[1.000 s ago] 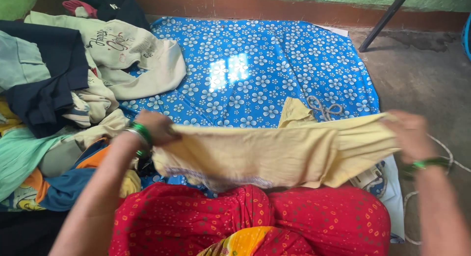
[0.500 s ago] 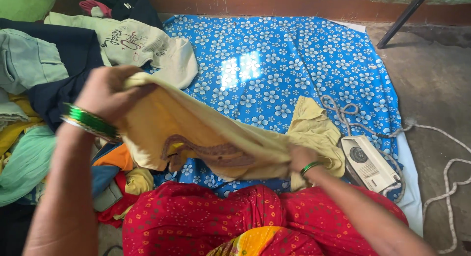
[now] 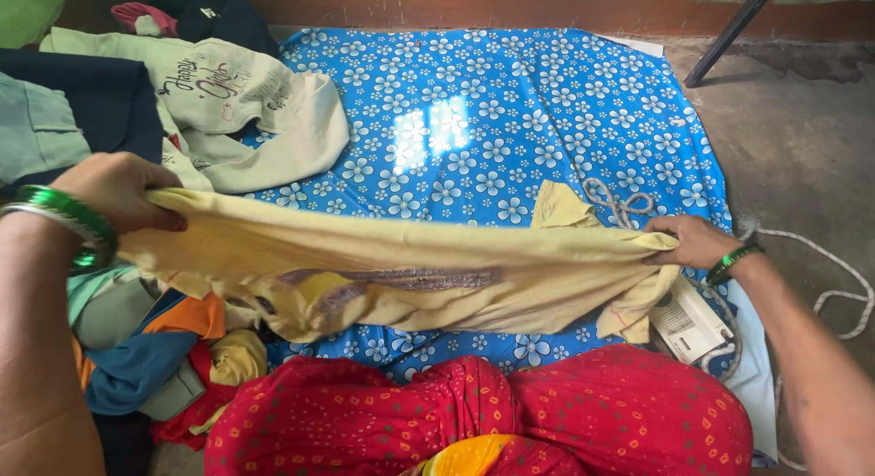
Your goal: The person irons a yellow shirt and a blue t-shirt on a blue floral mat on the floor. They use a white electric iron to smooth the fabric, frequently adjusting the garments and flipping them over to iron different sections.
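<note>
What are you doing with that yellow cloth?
A person sitting on the floor holds a yellow garment stretched out sideways, the left hand gripping one end and the right hand the other. It hangs over a blue flowered sheet. A pile of clothes lies to the left, and a white iron with its cord sits by the right hand, partly under the garment.
</note>
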